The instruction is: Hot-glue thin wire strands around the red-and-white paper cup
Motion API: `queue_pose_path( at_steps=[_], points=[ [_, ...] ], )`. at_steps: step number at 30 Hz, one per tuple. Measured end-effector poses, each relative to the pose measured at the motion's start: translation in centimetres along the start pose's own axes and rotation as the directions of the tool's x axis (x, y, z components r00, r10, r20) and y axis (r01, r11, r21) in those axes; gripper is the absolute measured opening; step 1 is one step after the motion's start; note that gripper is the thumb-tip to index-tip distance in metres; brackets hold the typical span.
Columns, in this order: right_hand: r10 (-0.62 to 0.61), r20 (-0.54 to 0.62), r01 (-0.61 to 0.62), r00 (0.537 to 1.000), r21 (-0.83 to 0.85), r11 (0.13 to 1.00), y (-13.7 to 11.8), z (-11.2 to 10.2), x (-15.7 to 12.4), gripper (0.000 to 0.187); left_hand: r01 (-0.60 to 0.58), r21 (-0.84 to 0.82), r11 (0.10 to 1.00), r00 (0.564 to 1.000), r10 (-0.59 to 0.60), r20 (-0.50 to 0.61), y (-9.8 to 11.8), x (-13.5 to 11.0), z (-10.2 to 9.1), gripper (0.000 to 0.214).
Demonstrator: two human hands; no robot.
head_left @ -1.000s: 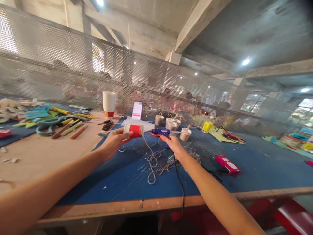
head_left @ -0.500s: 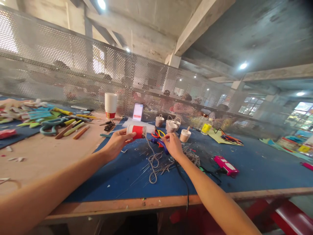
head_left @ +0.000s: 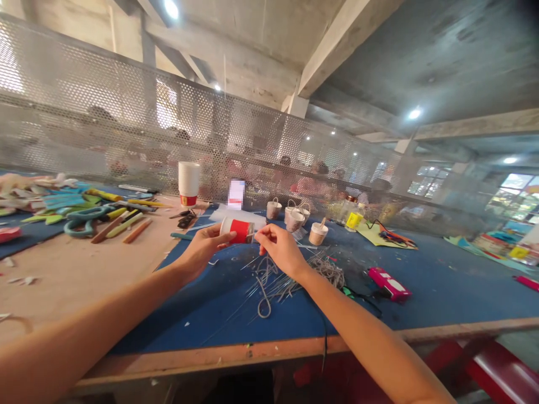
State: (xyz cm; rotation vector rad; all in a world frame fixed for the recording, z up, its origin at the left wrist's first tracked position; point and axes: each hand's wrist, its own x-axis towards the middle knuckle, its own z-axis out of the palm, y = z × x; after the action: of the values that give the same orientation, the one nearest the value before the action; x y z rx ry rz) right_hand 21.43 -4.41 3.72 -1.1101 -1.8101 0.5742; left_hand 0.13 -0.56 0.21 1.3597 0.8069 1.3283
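My left hand (head_left: 206, 247) is closed around a red and white paper cup (head_left: 240, 230), held on its side above the table. Grey cord is wound at the cup's right end. There, my right hand (head_left: 275, 247) pinches the cord, its fingertips close against the cup. A loose loop of the grey cord (head_left: 264, 307) lies below on the blue mat (head_left: 168, 322). Thin wires and a tangle of cord (head_left: 328, 272) spread beneath and beside my right hand, which hides part of them.
A stack of paper cups (head_left: 189, 182) stands at the back left. Small bucket-like cups (head_left: 274, 210) and a cup with a stick (head_left: 318, 233) are behind my right hand. Teal scissors (head_left: 80, 223) lie left, a pink glue gun (head_left: 389, 284) right. A perforated metal screen (head_left: 252, 129) borders the back.
My right hand has moved left, from beside the coloured-handled tools to the cup's wound end. Those tools are now hidden behind it. My left hand still holds the cup, turned slightly.
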Motion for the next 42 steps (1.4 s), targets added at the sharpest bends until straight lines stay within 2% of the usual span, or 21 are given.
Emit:
queue_pose_path(
  at_steps=[4, 8, 24, 32, 42],
  points=[
    [-0.076, -0.052, 0.067, 0.996, -0.145, 0.987, -0.9, -0.3, 0.6, 0.013, 0.003, 0.01, 1.0, 1.0, -0.003, 0.026, 0.3, -0.2, 0.3, 0.028],
    [-0.12, -0.09, 0.1, 0.989, -0.199, 0.975, -0.8, -0.1, 1.2, 0.013, 0.001, 0.018, 1.0, 0.999, -0.001, 0.034, 0.6, -0.4, 0.6, 0.024],
    [-0.13, -0.152, 0.1, 0.98, -0.192, 0.976, -0.3, 0.1, 1.9, 0.01, 0.023, -0.002, 1.0, 0.996, -0.023, 0.089, 1.1, -0.8, 0.8, 0.024],
    [-0.132, -0.175, 0.11, 0.976, -0.131, 0.985, 0.3, 0.3, 2.1, 0.01, 0.046, -0.003, 0.999, 0.995, -0.046, 0.093, 1.4, -1.0, 0.8, 0.025],
    [-0.14, -0.182, 0.115, 0.973, -0.142, 0.983, 0.2, 0.3, 1.9, 0.01, 0.055, -0.016, 0.998, 0.994, -0.053, 0.091, 1.4, -1.0, 0.9, 0.024]
  ],
)
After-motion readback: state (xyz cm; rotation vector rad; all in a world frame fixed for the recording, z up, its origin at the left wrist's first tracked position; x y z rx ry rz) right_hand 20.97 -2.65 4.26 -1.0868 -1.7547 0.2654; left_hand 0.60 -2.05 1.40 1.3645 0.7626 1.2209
